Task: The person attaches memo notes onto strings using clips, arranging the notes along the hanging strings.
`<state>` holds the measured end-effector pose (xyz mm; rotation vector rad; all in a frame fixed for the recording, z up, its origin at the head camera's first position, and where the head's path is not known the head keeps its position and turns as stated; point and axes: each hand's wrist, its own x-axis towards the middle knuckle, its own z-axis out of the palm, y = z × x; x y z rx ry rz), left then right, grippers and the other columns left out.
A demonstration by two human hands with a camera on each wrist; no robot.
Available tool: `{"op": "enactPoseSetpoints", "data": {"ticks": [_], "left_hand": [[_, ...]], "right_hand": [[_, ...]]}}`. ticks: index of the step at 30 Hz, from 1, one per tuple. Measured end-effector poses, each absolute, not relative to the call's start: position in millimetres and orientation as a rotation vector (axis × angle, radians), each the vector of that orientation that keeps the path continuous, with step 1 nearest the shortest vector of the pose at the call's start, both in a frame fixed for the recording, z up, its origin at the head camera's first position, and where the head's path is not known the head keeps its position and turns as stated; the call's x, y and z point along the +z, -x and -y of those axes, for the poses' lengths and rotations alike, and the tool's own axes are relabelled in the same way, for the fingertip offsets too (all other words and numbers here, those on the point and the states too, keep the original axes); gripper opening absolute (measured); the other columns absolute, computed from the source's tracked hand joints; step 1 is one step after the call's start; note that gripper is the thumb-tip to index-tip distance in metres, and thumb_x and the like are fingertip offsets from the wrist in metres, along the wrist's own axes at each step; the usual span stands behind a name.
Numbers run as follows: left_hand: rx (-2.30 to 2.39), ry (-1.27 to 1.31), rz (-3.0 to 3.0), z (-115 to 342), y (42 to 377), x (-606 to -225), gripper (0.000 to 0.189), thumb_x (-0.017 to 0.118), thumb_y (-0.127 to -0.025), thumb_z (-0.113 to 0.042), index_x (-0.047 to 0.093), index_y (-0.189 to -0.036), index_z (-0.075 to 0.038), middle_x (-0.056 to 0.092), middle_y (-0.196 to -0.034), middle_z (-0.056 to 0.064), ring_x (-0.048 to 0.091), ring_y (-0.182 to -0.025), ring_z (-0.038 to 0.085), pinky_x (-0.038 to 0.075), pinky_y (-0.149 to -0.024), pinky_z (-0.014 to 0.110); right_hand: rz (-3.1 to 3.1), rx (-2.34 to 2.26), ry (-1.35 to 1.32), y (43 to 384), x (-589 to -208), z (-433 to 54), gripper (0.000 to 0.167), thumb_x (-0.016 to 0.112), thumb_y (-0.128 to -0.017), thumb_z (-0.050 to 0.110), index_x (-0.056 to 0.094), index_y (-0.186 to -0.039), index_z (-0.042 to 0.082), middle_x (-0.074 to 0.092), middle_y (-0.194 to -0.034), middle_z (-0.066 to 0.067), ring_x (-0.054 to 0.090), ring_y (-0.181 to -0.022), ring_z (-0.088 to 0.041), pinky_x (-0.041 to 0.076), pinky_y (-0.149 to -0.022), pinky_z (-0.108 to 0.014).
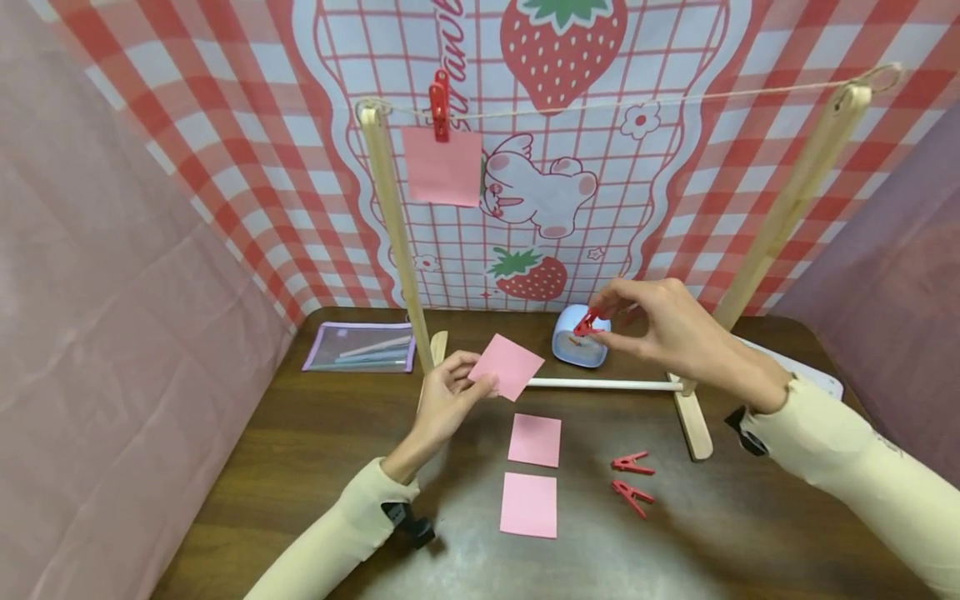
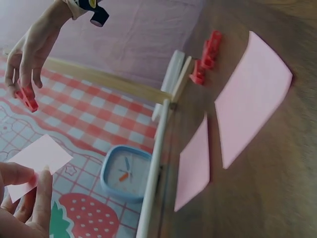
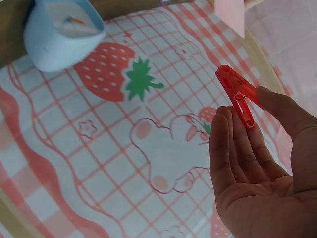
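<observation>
My left hand (image 1: 447,398) pinches a pink paper square (image 1: 512,365) by its lower left edge, above the table near the rack's left post. To the right, my right hand (image 1: 660,329) is raised and pinches a red clothespin (image 3: 237,96) between thumb and fingertips; in the head view it overlaps the clock. Two more pink squares, a farther one (image 1: 535,440) and a nearer one (image 1: 528,505), lie on the table below the left hand. Two red clothespins, one (image 1: 632,463) above the other (image 1: 632,497), lie to their right. Another pink square (image 1: 442,171) hangs from the string by a red clothespin (image 1: 440,108).
A string (image 1: 600,107) runs between the wooden left post (image 1: 396,225) and right post (image 1: 795,196). A white rod (image 1: 600,384) joins them low down. Behind stand a blue clock (image 1: 567,346) and a purple-edged mesh pouch (image 1: 360,348). A white object (image 1: 795,367) lies behind the right post.
</observation>
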<state>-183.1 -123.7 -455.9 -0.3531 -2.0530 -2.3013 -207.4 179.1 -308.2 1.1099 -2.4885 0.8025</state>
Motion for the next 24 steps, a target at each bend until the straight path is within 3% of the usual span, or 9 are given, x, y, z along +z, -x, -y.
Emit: {"op": "enactPoseSetpoints", "data": {"ticks": [3, 10, 14, 20, 24], "left_hand": [[-2.287, 0.358, 2.044, 119.3, 186.1, -452.5, 0.027, 0.070, -0.094, 0.007, 0.060, -0.117, 0.017, 0.071, -0.100, 0.026, 0.073, -0.081, 0.008, 0.068, -0.080, 0.026], [-2.286, 0.391, 1.996, 108.7, 193.4, -439.8, 0.027, 0.068, -0.094, 0.009, 0.059, -0.118, 0.019, 0.069, -0.107, 0.032, 0.073, -0.087, 0.006, 0.066, -0.081, 0.022], [-2.359, 0.408, 1.896, 103.5, 198.0, -430.6, 0.027, 0.066, -0.094, 0.011, 0.057, -0.118, 0.021, 0.070, -0.104, 0.021, 0.075, -0.086, 0.009, 0.067, -0.082, 0.025], [-2.401, 0.391, 1.782, 97.8, 206.0, -417.5, 0.026, 0.066, -0.094, 0.011, 0.059, -0.118, 0.019, 0.073, -0.096, 0.002, 0.075, -0.082, 0.011, 0.068, -0.084, 0.028], [-2.422, 0.391, 1.753, 95.2, 212.5, -411.0, 0.025, 0.066, -0.095, 0.010, 0.059, -0.117, 0.017, 0.073, -0.095, -0.001, 0.074, -0.082, 0.011, 0.067, -0.085, 0.028]], "right_hand": [[2.453, 0.804, -1.132, 208.4, -298.9, -173.1, 0.027, 0.088, -0.081, 0.004, 0.074, -0.104, 0.009, 0.079, -0.095, -0.002, 0.075, -0.080, -0.011, 0.068, -0.071, -0.037], [2.425, 0.767, -1.137, 210.2, -277.5, -164.6, 0.030, 0.088, -0.083, 0.005, 0.074, -0.109, 0.006, 0.080, -0.100, -0.004, 0.077, -0.086, -0.015, 0.068, -0.074, -0.036], [2.411, 0.763, -1.132, 209.6, -265.7, -162.4, 0.032, 0.087, -0.082, 0.005, 0.073, -0.111, 0.004, 0.079, -0.102, -0.004, 0.078, -0.088, -0.017, 0.067, -0.076, -0.031], [2.374, 0.787, -1.129, 207.7, -250.5, -159.3, 0.032, 0.086, -0.084, 0.004, 0.073, -0.113, 0.005, 0.078, -0.104, -0.004, 0.078, -0.091, -0.019, 0.060, -0.081, -0.012], [2.385, 0.773, -1.112, 206.9, -242.5, -156.8, 0.030, 0.085, -0.086, 0.005, 0.073, -0.114, 0.006, 0.079, -0.105, -0.005, 0.079, -0.095, -0.021, 0.063, -0.084, -0.019]]}}
